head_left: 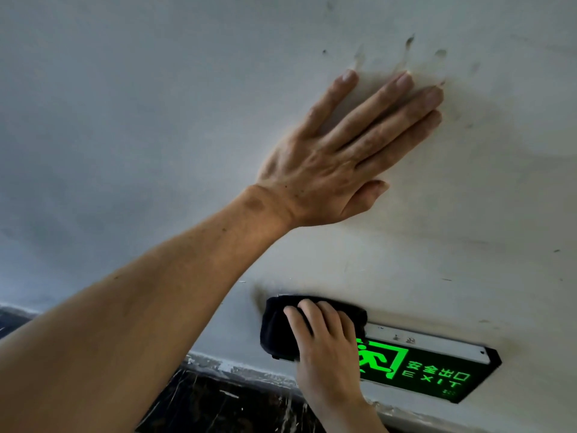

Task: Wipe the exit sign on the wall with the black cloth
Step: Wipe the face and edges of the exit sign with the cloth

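The exit sign [427, 368] is a black-framed panel with a glowing green running figure and the word EXIT, set low on the white wall at the lower right. My right hand [324, 339] presses the black cloth [278, 329] flat against the sign's left end, so that end is hidden under cloth and fingers. Higher up, my left hand [343, 154] lies flat on the wall with fingers spread and holds nothing. Its forearm crosses the frame from the lower left.
The white wall [156, 120] carries dark finger smudges above my left hand. A dark marble skirting [224, 401] with white paint splashes runs along the wall's base below the sign.
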